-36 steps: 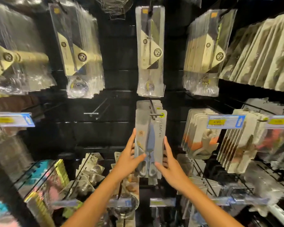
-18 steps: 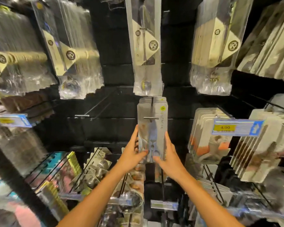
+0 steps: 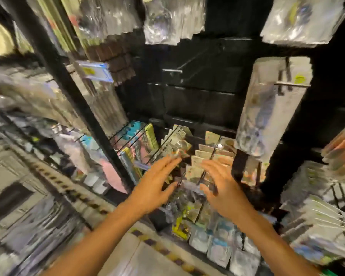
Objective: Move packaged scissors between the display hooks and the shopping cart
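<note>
Both hands were empty: the left hand and the right hand hung side by side in front of the lower rows of the display wall, fingers spread and nearly straight, gripping nothing, with a small gap between them. The pack of scissors hung on its hook up and to the right of the hands, at the right side of the wall, well apart from both. An empty hook stuck out of the wall's middle, to the left of that pack. Going by this, I judged the hanging step to be finished or between rounds, with the hands free for the next pack. The next move would call either for a reach back up to the hanging pack, lifting its top hole along and off the hook's tip, or for a turn away toward the cart to fetch another; I could not say which. The cart was nowhere in view. Heavy blur smeared almost everything. The scissors inside the pack showed only as a pale blue smear, and how many packs hung behind the front one could not be counted. The small carded goods just beyond the fingertips could not be identified, nor could I tell whether any finger touched them. The price tag at the upper left was unreadable.
</note>
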`<state>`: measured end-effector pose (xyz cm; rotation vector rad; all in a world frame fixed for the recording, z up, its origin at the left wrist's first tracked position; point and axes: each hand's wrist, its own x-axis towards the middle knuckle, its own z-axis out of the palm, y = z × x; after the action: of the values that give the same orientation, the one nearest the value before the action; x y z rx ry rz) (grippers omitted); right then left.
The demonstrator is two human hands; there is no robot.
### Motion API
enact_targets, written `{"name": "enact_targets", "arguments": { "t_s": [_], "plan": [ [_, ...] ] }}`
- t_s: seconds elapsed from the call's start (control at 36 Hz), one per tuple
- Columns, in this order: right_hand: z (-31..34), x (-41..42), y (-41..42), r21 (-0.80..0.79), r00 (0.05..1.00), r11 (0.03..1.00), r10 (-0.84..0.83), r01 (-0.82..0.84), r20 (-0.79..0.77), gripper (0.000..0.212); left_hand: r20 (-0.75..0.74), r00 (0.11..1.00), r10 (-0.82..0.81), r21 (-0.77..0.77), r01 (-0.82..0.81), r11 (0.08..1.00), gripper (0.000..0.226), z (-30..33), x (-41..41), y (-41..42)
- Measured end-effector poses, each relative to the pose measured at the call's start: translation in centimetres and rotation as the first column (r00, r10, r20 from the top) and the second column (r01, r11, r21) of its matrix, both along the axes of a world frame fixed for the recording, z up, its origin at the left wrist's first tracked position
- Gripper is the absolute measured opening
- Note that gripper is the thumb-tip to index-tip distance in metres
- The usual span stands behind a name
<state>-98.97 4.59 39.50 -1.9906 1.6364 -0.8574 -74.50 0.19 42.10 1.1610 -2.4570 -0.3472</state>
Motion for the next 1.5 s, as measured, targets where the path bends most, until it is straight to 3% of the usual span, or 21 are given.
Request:
{"name": "enact_targets", "arguments": {
  "t_s": [0.19,0.31,0.44,0.56,0.75,1.08,1.19,1.31,1.5],
  "plan": [
    [-1.3,9.1,0.3,0.103,0.925,0.949,0.314,-0.298,-0.213,0.054,0.128,0.980,0.150,-0.033,-0.147,0.989,0.062,-2.3,12.2,5.1],
    [-2.1,15.1,0.9,0.180,0.855,0.895,0.444,-0.408,-0.270,0.055,0.120,0.964,0.237,-0.011,-0.238,0.971,0.061,-4.9,19.4,8.3],
    [-3.1,23.9,2.0,0.238,0.815,0.856,0.512,-0.459,-0.272,0.055,0.104,0.923,0.372,0.038,-0.377,0.925,0.060,-9.0,29.5,12.9],
    [-4.2,31.4,2.9,0.281,0.725,0.807,0.590,-0.519,-0.356,0.059,0.144,0.866,0.479,0.102,-0.495,0.863,0.063,-10.8,36.9,17.1],
    [-7.7,43.0,3.8,0.387,0.612,0.702,0.712,-0.598,-0.344,0.058,0.122,0.754,0.646,0.181,-0.657,0.732,0.057,-14.8,48.3,23.9],
    [-11.8,54.4,2.8,0.504,0.502,0.582,0.811,-0.638,-0.301,0.057,0.146,0.571,0.808,0.314,-0.801,0.509,0.070,-19.8,57.8,29.0],
    [-12.9,56.6,0.4,0.517,0.491,0.565,0.822,-0.643,-0.287,0.056,0.164,0.538,0.827,0.314,-0.823,0.473,0.081,-20.1,59.0,27.9],
    [-14.2,59.0,-3.0,0.523,0.478,0.547,0.834,-0.653,-0.276,0.056,0.211,0.507,0.836,0.324,-0.843,0.429,0.070,-20.4,60.5,25.7],
    [-16.7,64.7,-10.5,0.544,0.399,0.462,0.885,-0.700,-0.238,0.057,0.281,0.460,0.843,0.381,-0.859,0.342,0.071,-21.4,63.4,20.5]
  ]
}}
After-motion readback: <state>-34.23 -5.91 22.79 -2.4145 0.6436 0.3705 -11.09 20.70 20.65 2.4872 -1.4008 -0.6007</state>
